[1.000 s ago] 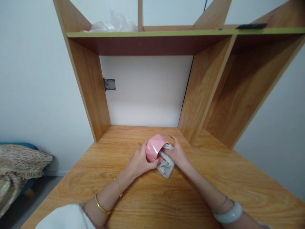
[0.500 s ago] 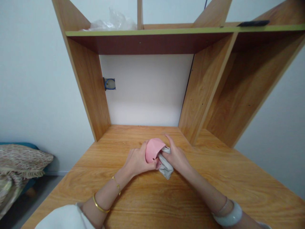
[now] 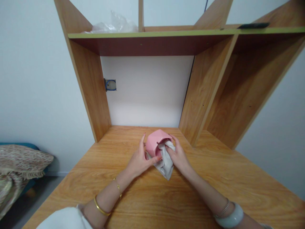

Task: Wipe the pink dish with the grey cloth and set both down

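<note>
A pink faceted container (image 3: 156, 140), hollow with a notch in its rim, is tilted on its side with its opening toward me and to the right. My left hand (image 3: 141, 159) grips its left side, thumb at the lower rim. A light grey cloth (image 3: 166, 163) is bunched partly inside the opening and hangs down below it. My right hand (image 3: 178, 156) holds the cloth at the opening, with the thumb pressed into it and fingers around the rim's far right side. Some of those fingers are hidden behind the container.
Beneath my hands is a wooden desk (image 3: 143, 203), with a hutch shelf (image 3: 166, 33) above it. A clear plastic bag (image 3: 114, 24) and a dark flat object (image 3: 254, 25) lie up there. An uncovered socket box (image 3: 111, 85) is on the left. Patterned fabric (image 3: 23, 159) lies at far left.
The container has turned so its opening faces me more. My right hand has pressed against its rim, and more of the cloth spreads out below.
</note>
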Available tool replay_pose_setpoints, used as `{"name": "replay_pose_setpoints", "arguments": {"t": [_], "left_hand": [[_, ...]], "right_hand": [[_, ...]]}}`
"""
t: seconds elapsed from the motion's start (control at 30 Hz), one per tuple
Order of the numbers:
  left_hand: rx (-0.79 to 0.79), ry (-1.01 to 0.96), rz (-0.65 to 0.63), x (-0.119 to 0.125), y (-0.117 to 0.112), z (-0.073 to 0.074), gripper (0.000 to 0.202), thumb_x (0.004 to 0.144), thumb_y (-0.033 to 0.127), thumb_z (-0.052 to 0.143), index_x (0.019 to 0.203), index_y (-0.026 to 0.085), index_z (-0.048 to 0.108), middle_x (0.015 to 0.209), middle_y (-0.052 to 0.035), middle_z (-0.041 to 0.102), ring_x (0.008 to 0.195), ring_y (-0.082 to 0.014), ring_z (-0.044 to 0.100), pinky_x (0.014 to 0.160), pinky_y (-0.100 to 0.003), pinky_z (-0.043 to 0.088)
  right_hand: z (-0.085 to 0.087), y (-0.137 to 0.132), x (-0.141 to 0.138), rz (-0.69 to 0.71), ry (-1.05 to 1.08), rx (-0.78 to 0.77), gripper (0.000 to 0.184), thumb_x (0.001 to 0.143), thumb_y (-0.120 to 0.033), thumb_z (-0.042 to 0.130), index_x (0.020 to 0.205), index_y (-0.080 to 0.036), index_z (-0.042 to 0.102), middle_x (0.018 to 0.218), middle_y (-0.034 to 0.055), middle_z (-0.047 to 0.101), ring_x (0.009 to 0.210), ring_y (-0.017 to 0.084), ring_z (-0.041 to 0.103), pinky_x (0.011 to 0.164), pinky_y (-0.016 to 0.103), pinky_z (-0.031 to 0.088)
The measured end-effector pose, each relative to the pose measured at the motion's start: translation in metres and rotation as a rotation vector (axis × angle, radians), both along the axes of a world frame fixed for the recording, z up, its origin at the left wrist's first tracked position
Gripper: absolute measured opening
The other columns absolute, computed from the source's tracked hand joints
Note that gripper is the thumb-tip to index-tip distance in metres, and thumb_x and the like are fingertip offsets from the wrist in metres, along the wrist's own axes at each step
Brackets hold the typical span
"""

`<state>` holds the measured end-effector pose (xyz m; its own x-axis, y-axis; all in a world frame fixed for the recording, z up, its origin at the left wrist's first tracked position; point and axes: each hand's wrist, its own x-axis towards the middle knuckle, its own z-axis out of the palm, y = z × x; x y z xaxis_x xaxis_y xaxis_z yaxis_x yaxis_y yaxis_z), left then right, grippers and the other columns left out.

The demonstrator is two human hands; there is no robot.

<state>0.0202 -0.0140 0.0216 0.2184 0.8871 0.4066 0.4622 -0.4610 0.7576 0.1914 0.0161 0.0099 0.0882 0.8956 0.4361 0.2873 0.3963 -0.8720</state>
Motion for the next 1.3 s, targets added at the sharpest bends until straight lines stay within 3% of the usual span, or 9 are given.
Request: {"name": "replay_pose_setpoints", "arguments": {"t": [0.13, 0.27, 0.4, 0.6, 0.73, 1.03, 1.3], "left_hand": [[0.051, -0.079, -0.072, 0.008, -0.005, -0.003, 0.081, 0.071, 0.040, 0.061, 0.131, 0.015, 0.012, 0.122, -0.0126, 0.046, 0.107, -0.0198, 0.048, 0.087, -0.031, 0.041], [0.038, -0.038, -0.019, 0.006, -0.009, 0.004, 0.075, 0.069, 0.040, 0.062, 0.127, 0.014, 0.020, 0.112, -0.0111, 0.053, 0.097, -0.0194, 0.054, 0.081, -0.030, 0.044], [0.033, 0.051, 0.030, 0.004, -0.009, 0.010, 0.077, 0.066, 0.042, 0.063, 0.127, 0.015, 0.025, 0.102, -0.0082, 0.059, 0.085, -0.0193, 0.059, 0.073, -0.029, 0.047], [0.076, 0.191, 0.040, 0.004, -0.010, 0.010, 0.078, 0.065, 0.047, 0.061, 0.129, 0.016, 0.028, 0.107, -0.0085, 0.059, 0.092, -0.0228, 0.058, 0.077, -0.031, 0.046], [0.072, 0.309, 0.131, 0.004, -0.011, 0.011, 0.080, 0.065, 0.050, 0.059, 0.129, 0.015, 0.028, 0.101, -0.0098, 0.061, 0.087, -0.0267, 0.060, 0.072, -0.035, 0.047], [0.064, 0.434, 0.197, 0.001, -0.011, 0.013, 0.075, 0.066, 0.049, 0.056, 0.128, 0.014, 0.032, 0.094, -0.0107, 0.064, 0.082, -0.0285, 0.061, 0.070, -0.036, 0.046], [0.005, 0.434, 0.177, 0.000, -0.008, 0.012, 0.071, 0.066, 0.050, 0.058, 0.124, 0.014, 0.039, 0.091, -0.0105, 0.064, 0.081, -0.0269, 0.061, 0.068, -0.033, 0.045]], "right_hand": [[0.003, -0.001, -0.002, 0.056, -0.010, 0.034, 0.054, 0.074, -0.027, 0.046, 0.125, -0.020, 0.030, 0.109, 0.0063, 0.058, 0.095, 0.017, 0.056, 0.077, 0.028, 0.045], [0.006, -0.002, -0.003, 0.045, -0.114, -0.035, 0.057, 0.074, -0.031, 0.048, 0.126, -0.019, 0.027, 0.102, 0.0069, 0.061, 0.093, 0.018, 0.057, 0.073, 0.028, 0.046], [0.006, -0.001, -0.002, -0.061, -0.251, -0.101, 0.069, 0.069, -0.033, 0.056, 0.128, -0.016, 0.024, 0.091, 0.0066, 0.063, 0.083, 0.020, 0.061, 0.067, 0.029, 0.045], [0.014, -0.003, 0.006, -0.212, -0.524, -0.155, 0.078, 0.069, -0.035, 0.057, 0.133, -0.014, 0.020, 0.074, 0.0060, 0.064, 0.066, 0.021, 0.062, 0.053, 0.024, 0.038], [0.020, -0.009, 0.005, -0.283, -0.664, -0.149, 0.075, 0.071, -0.037, 0.055, 0.134, -0.013, 0.022, 0.067, 0.0066, 0.064, 0.062, 0.022, 0.061, 0.049, 0.023, 0.033], [0.008, -0.007, 0.001, -0.122, -0.576, -0.162, 0.072, 0.072, -0.029, 0.055, 0.134, -0.017, 0.020, 0.082, 0.0075, 0.065, 0.070, 0.021, 0.062, 0.055, 0.023, 0.038], [-0.001, -0.006, 0.000, -0.088, -0.598, -0.214, 0.070, 0.072, -0.029, 0.056, 0.133, -0.014, 0.023, 0.096, 0.0114, 0.063, 0.089, 0.024, 0.059, 0.065, 0.027, 0.041]]}}
